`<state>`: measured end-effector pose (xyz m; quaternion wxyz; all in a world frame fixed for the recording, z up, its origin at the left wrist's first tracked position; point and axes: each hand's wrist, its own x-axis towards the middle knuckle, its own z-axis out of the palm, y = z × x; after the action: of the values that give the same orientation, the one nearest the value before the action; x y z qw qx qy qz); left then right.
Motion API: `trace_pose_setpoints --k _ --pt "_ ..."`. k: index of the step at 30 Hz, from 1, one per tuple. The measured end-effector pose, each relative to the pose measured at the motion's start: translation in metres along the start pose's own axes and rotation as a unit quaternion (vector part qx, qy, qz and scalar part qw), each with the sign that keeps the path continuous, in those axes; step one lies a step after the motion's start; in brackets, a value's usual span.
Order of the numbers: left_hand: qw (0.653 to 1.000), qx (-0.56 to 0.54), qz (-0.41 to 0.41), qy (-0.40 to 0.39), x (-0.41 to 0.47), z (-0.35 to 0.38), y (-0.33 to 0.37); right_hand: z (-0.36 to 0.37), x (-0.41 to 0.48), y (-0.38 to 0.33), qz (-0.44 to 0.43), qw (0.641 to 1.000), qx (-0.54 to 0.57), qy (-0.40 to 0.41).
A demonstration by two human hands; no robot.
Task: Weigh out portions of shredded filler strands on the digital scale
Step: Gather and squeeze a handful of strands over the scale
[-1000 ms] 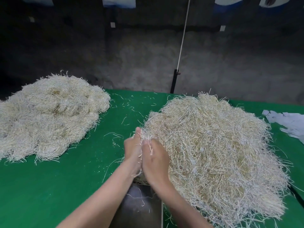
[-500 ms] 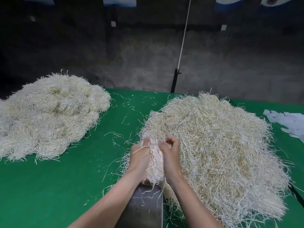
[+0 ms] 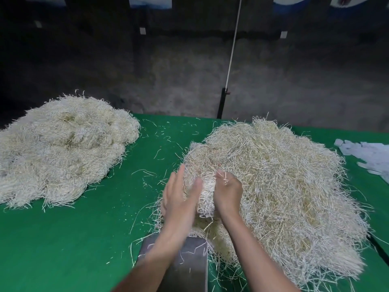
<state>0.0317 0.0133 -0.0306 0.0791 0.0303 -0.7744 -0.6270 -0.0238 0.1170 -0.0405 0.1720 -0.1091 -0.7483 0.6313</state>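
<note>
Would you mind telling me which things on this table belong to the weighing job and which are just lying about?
In the job: left hand and right hand, holding the strand bundle; loose heap on the right; metal scale pan; left heap, probably finished portions.
Lying about: white paper scraps at the right edge; stray strands on the green table; white cord.

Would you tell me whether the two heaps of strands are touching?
Apart. The head view shows green tablecloth between the left heap and the right heap.
</note>
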Motion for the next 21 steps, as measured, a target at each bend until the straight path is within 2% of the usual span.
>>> trace_pose_setpoints --k 2,3,4,6,8,9,11,12,14,15,17,19,21 --pt "0.999 0.041 0.009 0.002 -0.002 0.022 0.002 0.013 -0.011 -0.001 -0.054 0.998 -0.010 -0.017" --pt "1.000 0.014 -0.004 0.013 -0.002 0.032 0.005 0.017 -0.016 -0.002 -0.060 0.998 0.004 -0.022" --pt "0.997 -0.058 -0.029 0.046 0.000 0.039 0.006 0.021 -0.019 -0.002 -0.048 0.998 0.023 -0.018" --pt "0.961 -0.229 -0.095 0.123 0.008 0.044 0.002 0.024 -0.014 0.000 0.057 0.993 0.098 0.024" --pt "0.913 -0.333 -0.209 0.105 0.008 0.043 -0.001 0.026 -0.007 0.000 0.228 0.952 0.202 0.038" --pt "0.888 -0.367 -0.263 0.082 0.008 0.042 -0.004 0.027 -0.005 0.002 0.276 0.934 0.226 0.031" --pt "0.848 -0.427 -0.309 0.060 0.013 0.037 -0.008 0.029 -0.010 0.003 0.265 0.937 0.226 0.029" --pt "0.846 -0.437 -0.301 0.060 0.019 0.033 -0.009 0.029 -0.018 0.003 0.218 0.955 0.198 0.026" --pt "0.861 -0.417 -0.272 0.103 0.034 0.021 -0.009 0.024 -0.036 0.005 0.079 0.992 0.092 0.024" --pt "0.878 -0.385 -0.254 0.127 0.039 0.016 -0.009 0.021 -0.042 0.007 0.023 0.998 0.062 0.011" --pt "0.935 -0.271 -0.184 0.134 0.035 0.013 -0.009 0.017 -0.047 -0.003 -0.047 0.998 0.039 -0.016" --pt "0.979 -0.155 -0.088 0.094 0.022 0.018 -0.014 0.011 -0.034 -0.014 -0.089 0.995 0.003 -0.043" --pt "0.986 -0.151 -0.072 0.013 0.016 0.022 -0.013 0.007 -0.019 -0.019 -0.085 0.995 -0.009 -0.042"
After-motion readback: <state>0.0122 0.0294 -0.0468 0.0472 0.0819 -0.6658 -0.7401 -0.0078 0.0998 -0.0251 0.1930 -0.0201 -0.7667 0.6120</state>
